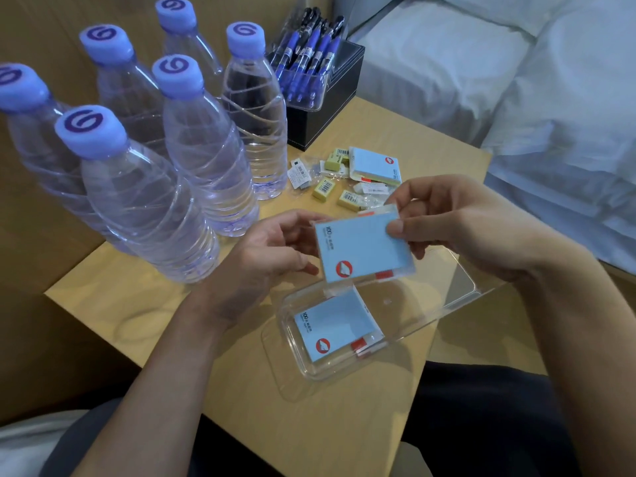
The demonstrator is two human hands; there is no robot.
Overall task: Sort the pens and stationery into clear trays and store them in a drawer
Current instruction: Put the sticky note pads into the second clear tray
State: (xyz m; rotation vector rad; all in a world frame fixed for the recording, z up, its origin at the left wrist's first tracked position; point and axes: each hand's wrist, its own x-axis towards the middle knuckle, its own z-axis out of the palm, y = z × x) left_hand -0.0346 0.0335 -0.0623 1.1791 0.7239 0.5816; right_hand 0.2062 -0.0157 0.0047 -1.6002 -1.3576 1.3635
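Observation:
My right hand pinches the top right corner of a wrapped blue sticky-note pad, held above a clear tray on the wooden table. My left hand holds the pad's left edge with curled fingers. A second blue pad lies in the tray's near end. A third blue pad sits further back, with several small yellow erasers in wrappers beside it. Blue pens stand in a clear tray leaning on a black box.
Several water bottles with blue caps crowd the table's left half. A bed with white bedding borders the table on the right. The table's front edge lies close to my lap.

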